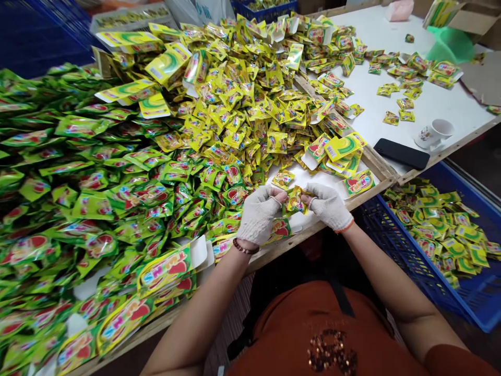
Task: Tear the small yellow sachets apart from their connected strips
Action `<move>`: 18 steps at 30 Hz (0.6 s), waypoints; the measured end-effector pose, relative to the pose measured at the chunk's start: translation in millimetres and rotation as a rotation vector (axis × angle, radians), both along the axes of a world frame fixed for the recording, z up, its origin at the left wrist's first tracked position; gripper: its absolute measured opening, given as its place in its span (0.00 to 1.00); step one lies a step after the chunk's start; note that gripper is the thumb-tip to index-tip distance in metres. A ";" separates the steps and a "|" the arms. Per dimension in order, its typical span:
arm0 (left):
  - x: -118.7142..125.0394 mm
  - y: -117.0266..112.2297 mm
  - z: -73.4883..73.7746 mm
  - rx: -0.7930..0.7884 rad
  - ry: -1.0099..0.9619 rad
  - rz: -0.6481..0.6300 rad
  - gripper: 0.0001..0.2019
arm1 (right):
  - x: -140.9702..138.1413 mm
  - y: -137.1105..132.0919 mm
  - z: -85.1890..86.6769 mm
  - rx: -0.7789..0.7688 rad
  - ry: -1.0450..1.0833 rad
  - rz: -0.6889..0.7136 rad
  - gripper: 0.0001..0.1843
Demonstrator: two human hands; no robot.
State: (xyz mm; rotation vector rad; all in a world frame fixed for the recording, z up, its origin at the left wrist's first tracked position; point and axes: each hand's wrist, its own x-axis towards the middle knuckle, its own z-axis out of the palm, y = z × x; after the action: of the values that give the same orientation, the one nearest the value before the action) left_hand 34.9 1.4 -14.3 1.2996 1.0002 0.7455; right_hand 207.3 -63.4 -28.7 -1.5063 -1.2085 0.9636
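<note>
Both my hands wear white fingerless gloves and meet over the table's near edge. My left hand [261, 211] pinches one side of a small yellow candy packet [296, 200]. The other side of that packet is held between the fingertips of my right hand [327, 204]. Just beyond lies another yellow packet [283, 178] on the white surface. Beside my right hand are a flat pineapple carton [359, 183] and a small stack of yellow cartons [345, 149]. A heap of yellow packets [235, 112] spreads out in front of my hands.
Green watermelon packets [97, 203] are piled at left, with watermelon cartons [166, 269] along the wooden edge. A phone [401, 153] and a white mug [433, 133] stand at right. Below the table, a blue crate [475, 308] holds filled yellow cartons. A green scoop [450, 46] lies farther back.
</note>
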 end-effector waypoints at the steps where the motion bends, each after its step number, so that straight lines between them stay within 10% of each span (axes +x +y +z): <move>1: 0.2 -1.1 -0.2 -0.051 -0.044 0.002 0.14 | 2.2 -1.6 2.8 0.015 -0.054 0.001 0.13; 10: 14.3 -15.7 8.0 -0.246 -0.257 0.189 0.23 | -16.1 -12.3 20.0 -0.084 0.268 -0.238 0.27; 18: 20.4 -23.0 0.2 -0.090 -0.124 0.110 0.20 | -13.0 -24.4 10.6 -0.031 -0.047 -0.220 0.18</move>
State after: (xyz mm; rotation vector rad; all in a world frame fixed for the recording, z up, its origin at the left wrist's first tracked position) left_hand 55.3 -21.6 -14.1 1.1140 0.9993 0.8455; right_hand 194.3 -87.8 -18.1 -1.6560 -1.0381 0.8075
